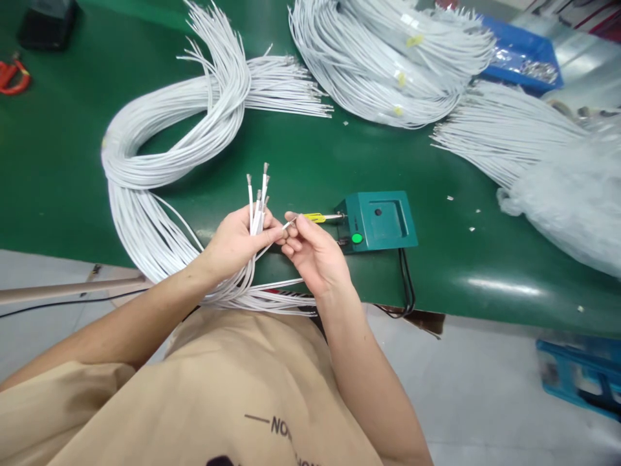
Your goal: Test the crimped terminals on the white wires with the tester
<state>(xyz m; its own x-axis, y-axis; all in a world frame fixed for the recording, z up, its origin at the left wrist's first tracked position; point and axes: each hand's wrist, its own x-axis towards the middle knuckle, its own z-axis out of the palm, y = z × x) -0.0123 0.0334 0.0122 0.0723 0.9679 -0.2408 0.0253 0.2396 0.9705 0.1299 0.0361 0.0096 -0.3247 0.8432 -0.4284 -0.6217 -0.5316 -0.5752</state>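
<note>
My left hand is closed around several white wires, whose stripped metal ends stick up above the fingers. Between the fingertips of my right hand is the end of one white wire, which runs across from the left hand. Just beyond the right fingertips sits a small green machine with a lit green button and a yellow-sleeved metal rod pointing at the hand. The rest of the wire bundle curves from the left hand up the table. Fingers partly hide the pinched wire end.
Large coils of white wire lie at the back, with a blue tray of small parts beside them. More wires in clear plastic lie at right. Orange-handled pliers are far left. Black cables hang over the table edge.
</note>
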